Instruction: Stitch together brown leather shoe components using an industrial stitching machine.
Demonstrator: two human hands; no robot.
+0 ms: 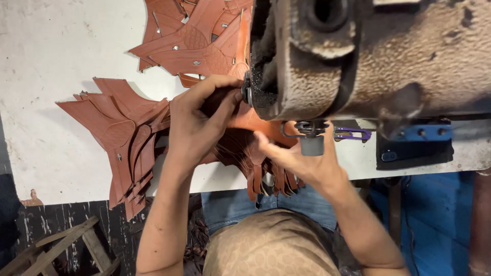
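The sewing machine (368,56), old and heavily crusted, fills the upper right of the view, and everything else is placed from it. The white table (56,56) it stands on spreads out to its left, scuffed and stained. On that table lie reddish-brown leather pieces: one pile (194,41) just left of the machine's head at the top, and a second fan of cut pieces (123,138) further left and lower, their pointed ends hanging over the table's near edge.

The leather piece being worked (240,145) sits directly under the machine's head, at its lower left corner. The left hand (197,122) is pinched down on it, fingertips pressed right against the needle end of the machine. The right hand (302,161) lies below the machine's presser part (311,135), fingers closed on the same leather from the other side. So the two hands are apart, each gripping the piece.

Judging by how the stacked pieces droop yet hold their cut outlines, this leather is light, flexible and fairly firm, not slippery, and not fragile. It would best be held flat near the edges, close to the needle.

A small purple tool (352,134) lies just under the machine, right of the presser part.
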